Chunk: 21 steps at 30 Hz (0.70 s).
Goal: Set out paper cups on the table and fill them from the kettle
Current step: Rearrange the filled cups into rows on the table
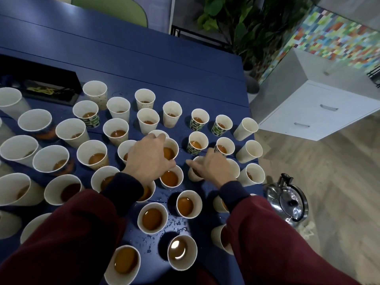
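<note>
Dozens of paper cups point(152, 220) are being kept upright in loose rows on the blue table point(144, 64), across the left and middle of the frame. They are tapered, round-rimmed and matt white, and a few in the upper middle are banded with green print. Most are being filled partway by clear amber liquid.

At the centre, one cup point(171, 150) is being gripped at its rim by the left hand point(148, 159), with the fingers curled over the far side and the thumb against the near side. Just right of it, a second cup point(193, 174) is being covered by the right hand point(211, 167), thumb stretched leftward. Whether it is being held cannot be told. Both arms are being draped in loose maroon sleeves point(82, 233) with dark cuffs.

Glistening drops point(178, 225) are being carried on the smooth painted tabletop in the lower middle. The kettle point(287, 202), rounded polished steel with a black lid knob, is being rested on the pale wood-grain floor point(329, 182) at lower right, just beside the table and apart from both hands.

A white two-drawer cabinet point(308, 108) is seen at right, a leafy plant point(246, 23) at top and a black box point(47, 89) at upper left.
</note>
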Each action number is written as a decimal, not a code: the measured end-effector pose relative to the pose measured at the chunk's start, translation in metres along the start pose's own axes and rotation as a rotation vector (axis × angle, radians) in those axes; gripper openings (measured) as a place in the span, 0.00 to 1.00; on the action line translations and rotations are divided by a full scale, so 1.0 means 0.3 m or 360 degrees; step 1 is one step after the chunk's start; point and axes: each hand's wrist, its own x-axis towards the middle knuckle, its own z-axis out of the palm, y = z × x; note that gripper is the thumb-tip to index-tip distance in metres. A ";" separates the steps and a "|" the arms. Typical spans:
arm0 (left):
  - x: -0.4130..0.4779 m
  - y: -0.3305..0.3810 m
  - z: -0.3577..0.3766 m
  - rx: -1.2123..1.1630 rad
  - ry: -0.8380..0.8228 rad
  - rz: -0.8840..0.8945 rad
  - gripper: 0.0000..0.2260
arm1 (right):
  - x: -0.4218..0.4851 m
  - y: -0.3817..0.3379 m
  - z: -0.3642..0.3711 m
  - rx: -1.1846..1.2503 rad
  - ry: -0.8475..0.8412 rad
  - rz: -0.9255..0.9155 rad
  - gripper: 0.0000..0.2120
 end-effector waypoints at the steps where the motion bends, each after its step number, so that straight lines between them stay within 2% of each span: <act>1: 0.005 -0.004 -0.005 -0.0012 0.0004 -0.0004 0.28 | 0.017 0.005 -0.026 -0.0084 0.0110 0.0002 0.34; 3: 0.016 -0.017 -0.014 -0.0026 0.0023 -0.0008 0.27 | 0.076 0.005 -0.083 -0.0220 0.0345 -0.0036 0.32; 5: 0.029 -0.027 -0.022 -0.0033 0.0024 -0.0010 0.26 | 0.145 -0.011 -0.131 -0.0115 0.0441 -0.0084 0.29; 8: 0.052 -0.036 -0.032 -0.0012 0.0002 -0.0013 0.25 | 0.238 -0.053 -0.153 -0.0050 0.0225 -0.0172 0.29; 10: 0.071 -0.041 -0.037 -0.0007 -0.0020 -0.0013 0.24 | 0.281 -0.076 -0.127 -0.0142 -0.0042 -0.0222 0.35; 12: 0.085 -0.042 -0.042 -0.0029 -0.0043 -0.0010 0.24 | 0.307 -0.078 -0.084 -0.0189 -0.0185 -0.0263 0.38; 18: 0.119 -0.037 -0.048 0.0004 -0.0105 0.0009 0.26 | 0.345 -0.047 -0.008 -0.0235 -0.0102 -0.0229 0.30; 21: 0.126 -0.030 -0.039 0.0015 -0.0120 0.0027 0.28 | 0.345 -0.034 -0.005 -0.0273 -0.0100 -0.0221 0.31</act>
